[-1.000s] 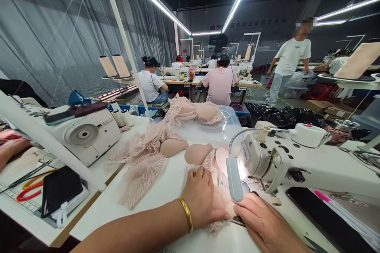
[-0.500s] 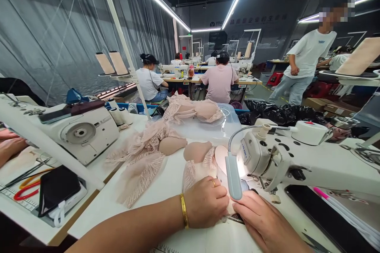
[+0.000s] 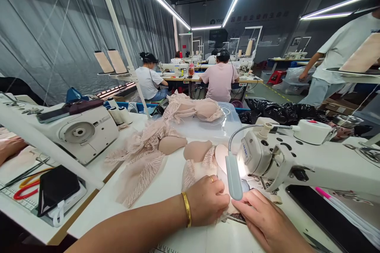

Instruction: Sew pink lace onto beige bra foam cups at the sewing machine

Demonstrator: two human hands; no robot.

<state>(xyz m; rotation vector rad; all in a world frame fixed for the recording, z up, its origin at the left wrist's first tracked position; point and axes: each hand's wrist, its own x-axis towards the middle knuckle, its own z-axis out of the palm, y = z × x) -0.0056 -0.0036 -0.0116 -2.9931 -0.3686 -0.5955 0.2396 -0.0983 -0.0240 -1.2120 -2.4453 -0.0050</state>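
Observation:
A beige lace bra (image 3: 197, 170) lies under the sewing machine's head (image 3: 252, 152), one moulded cup showing and its near edge between my hands. My left hand (image 3: 208, 199), with a gold bracelet and ring, is closed on the bra's near edge, fingers bent in. My right hand (image 3: 261, 215) pinches the same fabric from the right, its fingertips close to the left ones. A grey lamp (image 3: 234, 178) on a bendy neck hangs just above and hides the needle area and part of the right fingers.
More beige lace bra pieces (image 3: 142, 166) lie left on the white table, others on a clear plastic box lid (image 3: 228, 120). At right lie a black phone (image 3: 323, 217) and a pink-capped pen (image 3: 322, 193). Another sewing machine (image 3: 80, 130) stands left. Co-workers sit ahead; one person walks at right.
My left hand has shifted very slightly with the fabric; my right hand stays nearly in place. The walking person has moved further right.

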